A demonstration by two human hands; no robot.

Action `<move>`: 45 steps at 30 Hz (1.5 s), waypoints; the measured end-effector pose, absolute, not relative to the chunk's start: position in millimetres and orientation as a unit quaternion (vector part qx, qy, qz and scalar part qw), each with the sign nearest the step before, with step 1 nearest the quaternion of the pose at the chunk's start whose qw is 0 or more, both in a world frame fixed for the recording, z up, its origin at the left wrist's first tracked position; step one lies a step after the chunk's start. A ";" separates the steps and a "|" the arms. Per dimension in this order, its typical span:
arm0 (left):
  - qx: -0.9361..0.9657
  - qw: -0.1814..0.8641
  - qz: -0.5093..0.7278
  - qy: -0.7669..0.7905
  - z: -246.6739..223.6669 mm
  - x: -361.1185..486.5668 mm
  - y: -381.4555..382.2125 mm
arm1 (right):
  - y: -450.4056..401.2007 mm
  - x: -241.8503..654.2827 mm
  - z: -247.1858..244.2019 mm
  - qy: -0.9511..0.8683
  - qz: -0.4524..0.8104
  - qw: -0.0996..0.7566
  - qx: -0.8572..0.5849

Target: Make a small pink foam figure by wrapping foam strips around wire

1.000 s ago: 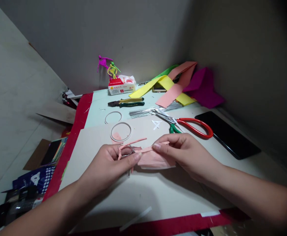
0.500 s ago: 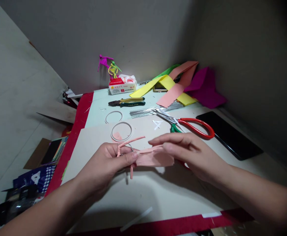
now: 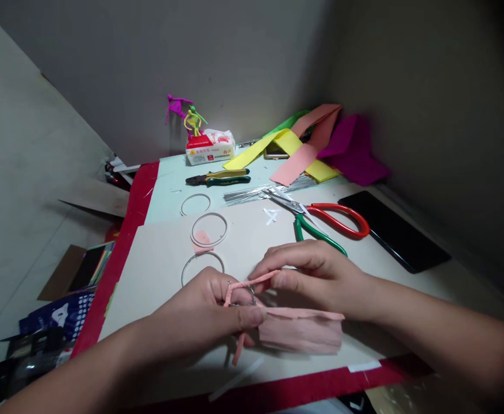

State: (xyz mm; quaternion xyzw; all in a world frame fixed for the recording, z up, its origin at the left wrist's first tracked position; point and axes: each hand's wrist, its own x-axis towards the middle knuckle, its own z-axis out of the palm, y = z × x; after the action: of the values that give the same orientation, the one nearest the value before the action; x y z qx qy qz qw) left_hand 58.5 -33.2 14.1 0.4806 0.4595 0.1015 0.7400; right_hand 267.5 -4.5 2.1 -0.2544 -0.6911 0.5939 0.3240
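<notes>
Near the table's front, my left hand [image 3: 211,310] is closed, thumb on top, on a bent wire piece [image 3: 252,282] partly wrapped in pink crepe paper. Bare twisted wire shows beside the thumb, and a short wrapped end points down below the fingers. From under the same thumb a wide strip of pink crepe paper [image 3: 301,333] hangs out to the right. My right hand [image 3: 320,279] pinches the tip of the wrapped upper arm of the wire piece between thumb and fingers. Part of the piece is hidden in my left palm.
Beyond my hands lie wire rings [image 3: 209,230], scissors with red and green handles [image 3: 338,218], pliers [image 3: 219,177] and a bundle of wires [image 3: 247,194]. A black phone [image 3: 393,230] is at right. Coloured crepe strips [image 3: 292,155] and a small box [image 3: 211,150] with little figures stand behind.
Both hands have come lower, nearer the table's front edge. My right hand has left the crepe strip and now pinches the wrapped end. The strip hangs free; another wire ring shows.
</notes>
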 end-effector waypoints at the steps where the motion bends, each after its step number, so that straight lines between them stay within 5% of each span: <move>1: 0.478 0.743 0.090 0.460 13.6 58.5 -34.6 | -5.1 267.2 1.7 -0.693 0.599 0.320 -0.241; 9: 0.503 0.756 0.009 0.420 17.1 63.7 -47.6 | -6.3 260.5 -11.5 -0.546 0.796 0.183 -0.189; 12: 0.474 0.768 0.040 0.429 15.3 62.5 -42.4 | -6.5 256.7 -14.0 -0.518 0.807 0.197 -0.204; 15: 0.389 0.784 0.164 0.455 8.5 59.6 -30.9 | -4.2 261.1 -8.3 -0.576 0.690 0.316 -0.304; 19: 0.306 0.783 0.245 0.483 6.1 55.1 -17.4 | 5.4 277.3 1.1 -0.760 0.359 0.417 -0.344; 26: 0.256 0.779 0.316 0.477 19.6 48.0 -15.2 | 21.1 288.0 -8.3 -0.928 -0.006 0.281 -0.244; 34: 0.258 0.787 0.311 0.467 19.6 49.0 -18.5 | 6.6 273.9 -2.3 -0.904 -0.114 0.379 -0.162; 45: 0.280 0.798 0.269 0.461 16.5 54.1 -20.6 | -9.6 269.1 -3.5 -0.914 -0.010 0.377 -0.148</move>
State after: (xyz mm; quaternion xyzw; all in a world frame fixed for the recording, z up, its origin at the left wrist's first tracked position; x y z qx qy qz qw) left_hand 54.1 -20.6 16.5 0.2797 0.4606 0.2691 0.7982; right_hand 269.1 -9.6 -3.5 -0.1482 -0.9144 -0.0096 0.3766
